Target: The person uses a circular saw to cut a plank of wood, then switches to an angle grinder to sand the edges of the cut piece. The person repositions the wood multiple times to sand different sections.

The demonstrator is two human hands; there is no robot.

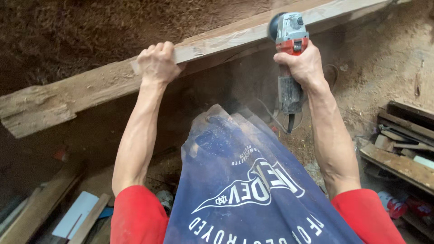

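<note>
A long rough wooden beam (90, 86) runs from the lower left up to the upper right across the view. My left hand (157, 63) grips its near edge, fingers curled over the top. My right hand (303, 65) is closed around the body of a red and grey angle grinder (289, 38), whose dark disc end sits against the beam's edge. The grinder's black tail and cord (289, 113) hang down below my wrist. Fine dust hazes the air under the beam. A dusty blue apron (244, 180) with white print covers my front.
Sawdust covers the ground (384, 58) beyond and to the right of the beam. Stacked wooden offcuts and planks (402, 144) lie at the right. Boards and a white panel (74, 214) lie at the lower left. Red cans (395, 205) sit at the lower right.
</note>
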